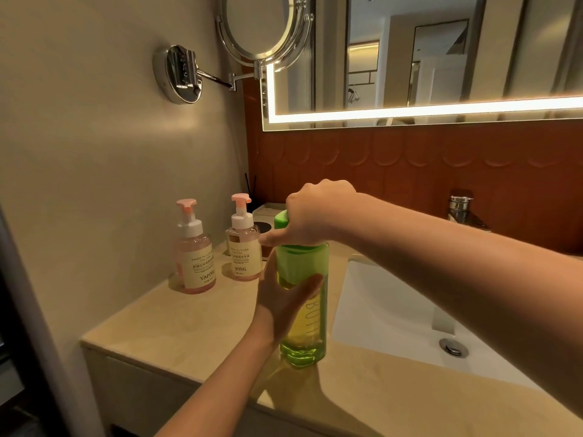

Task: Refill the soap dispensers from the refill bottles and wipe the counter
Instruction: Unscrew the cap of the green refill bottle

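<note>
You're steadying the green refill bottle (pixel 302 305) upright on the counter (pixel 176 329) beside the sink (pixel 388 307), left hand (pixel 280 305) wrapping its smooth translucent plastic body, right hand (pixel 310 216) clamping over the cap (pixel 281 219). It's probably unscrewing, though your knuckles are hiding the seam. The yellowish liquid is sitting about mid-height, so a jerky twist or a slipping grip on that slick, tall cylinder is risking a tip and a spill. Further back, the two pink pump dispensers (pixel 196 250) (pixel 244 244) are standing untouched near the wall, rounded clear bodies, paper labels, pumps on.
</note>
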Motion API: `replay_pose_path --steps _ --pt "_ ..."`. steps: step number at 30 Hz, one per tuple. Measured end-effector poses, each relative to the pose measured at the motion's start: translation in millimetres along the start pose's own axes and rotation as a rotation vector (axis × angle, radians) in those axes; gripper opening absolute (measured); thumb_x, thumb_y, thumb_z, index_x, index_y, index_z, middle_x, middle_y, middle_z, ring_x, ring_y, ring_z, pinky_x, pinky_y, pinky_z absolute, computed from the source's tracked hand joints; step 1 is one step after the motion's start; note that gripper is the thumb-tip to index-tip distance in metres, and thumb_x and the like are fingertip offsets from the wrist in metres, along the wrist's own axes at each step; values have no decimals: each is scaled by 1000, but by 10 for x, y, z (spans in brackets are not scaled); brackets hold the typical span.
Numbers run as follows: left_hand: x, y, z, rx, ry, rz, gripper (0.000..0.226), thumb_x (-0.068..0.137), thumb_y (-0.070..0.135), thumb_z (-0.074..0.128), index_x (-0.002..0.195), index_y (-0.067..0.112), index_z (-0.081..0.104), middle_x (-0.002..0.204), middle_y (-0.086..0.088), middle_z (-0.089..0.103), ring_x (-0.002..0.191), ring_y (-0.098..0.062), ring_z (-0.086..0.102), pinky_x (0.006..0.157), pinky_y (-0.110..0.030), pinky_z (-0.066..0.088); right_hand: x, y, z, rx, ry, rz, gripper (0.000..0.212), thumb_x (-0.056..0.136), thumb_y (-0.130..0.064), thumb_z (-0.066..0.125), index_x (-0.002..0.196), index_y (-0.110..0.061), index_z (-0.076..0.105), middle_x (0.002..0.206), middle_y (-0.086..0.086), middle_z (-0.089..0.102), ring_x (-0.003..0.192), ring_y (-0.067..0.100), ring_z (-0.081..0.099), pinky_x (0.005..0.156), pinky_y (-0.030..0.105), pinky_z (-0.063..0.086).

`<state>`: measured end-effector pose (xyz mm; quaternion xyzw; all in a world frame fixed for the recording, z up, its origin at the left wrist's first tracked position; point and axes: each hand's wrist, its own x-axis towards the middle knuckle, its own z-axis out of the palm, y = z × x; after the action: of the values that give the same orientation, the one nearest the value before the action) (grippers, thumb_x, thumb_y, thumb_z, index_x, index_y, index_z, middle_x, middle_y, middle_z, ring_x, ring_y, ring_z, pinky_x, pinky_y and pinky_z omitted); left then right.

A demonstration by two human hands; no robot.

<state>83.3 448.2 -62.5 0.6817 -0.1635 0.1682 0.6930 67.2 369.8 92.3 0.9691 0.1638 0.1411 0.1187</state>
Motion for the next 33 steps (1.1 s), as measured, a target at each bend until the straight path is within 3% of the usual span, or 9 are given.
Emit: replay_pose_path --steps 2,5,8,11,15,19,23,29,33 --pt "1 -10 -10 10 4 2 105 34 80 70 123 33 42 114 -2 60 106 -21 60 87 -48 53 19 11 -24 57 -16 -34 62 77 -74 45 97 -16 55 73 -1 52 64 13 52 49 21 39" --pt "0 -11 -19 37 -3 -7 115 36 80 70 132 28 37 117 -3 58 109 -24 59 87 -50 53 22 65 -86 179 -84 -90 58 82 -62 52 116 -15 53 91 1 55 79 16 54 47 18 39" --pt "-1 4 -25 15 -22 -1 110 35 79 71 129 31 38 115 0 58 108 -22 59 86 -44 55 26 112 -108 254 -119 -128 56 83 -53 58 124 -16 49 105 4 56 89 18 55 47 17 43" --pt "7 -4 -32 -25 -36 -4 109 36 75 75 130 31 38 116 -4 57 108 -26 59 85 -48 54 43 150 -119 349 -184 -146 52 83 -43 63 126 -18 46 112 5 54 95 21 55 54 21 51" --pt "27 7 -39 -86 -57 26 75 38 68 80 106 56 50 103 7 64 101 -23 63 76 -40 58 42 207 -209 376 -214 -186 54 81 -35 68 127 -24 42 115 1 49 101 22 53 66 24 54" --pt "56 -1 -72 -136 -95 -25 93 29 65 83 111 36 49 109 -4 60 102 -23 62 72 -32 57 0 371 -356 464 -146 -217 57 81 -24 69 129 -26 39 114 -3 44 104 18 49 76 23 52" --pt "113 -14 -64 -117 -60 -15 97 28 66 83 112 30 50 108 -4 62 100 -22 63 75 -36 57 -28 567 -234 609 -128 -171 61 78 -22 72 127 -30 35 113 -4 44 98 13 50 73 19 50" --pt "256 -62 -49 -58 26 14 78 51 35 85 118 28 46 108 -2 60 99 -18 61 81 -34 54 -89 822 120 790 -55 -106 73 75 -17 75 136 -34 37 125 -12 38 111 12 43 84 22 43" --pt "469 -140 -48 43 97 15 60 71 20 77 118 31 42 107 7 58 98 -8 58 77 -23 47 -107 872 426 882 41 -7 61 73 -17 77 125 -24 46 113 -5 46 98 12 51 71 15 47"
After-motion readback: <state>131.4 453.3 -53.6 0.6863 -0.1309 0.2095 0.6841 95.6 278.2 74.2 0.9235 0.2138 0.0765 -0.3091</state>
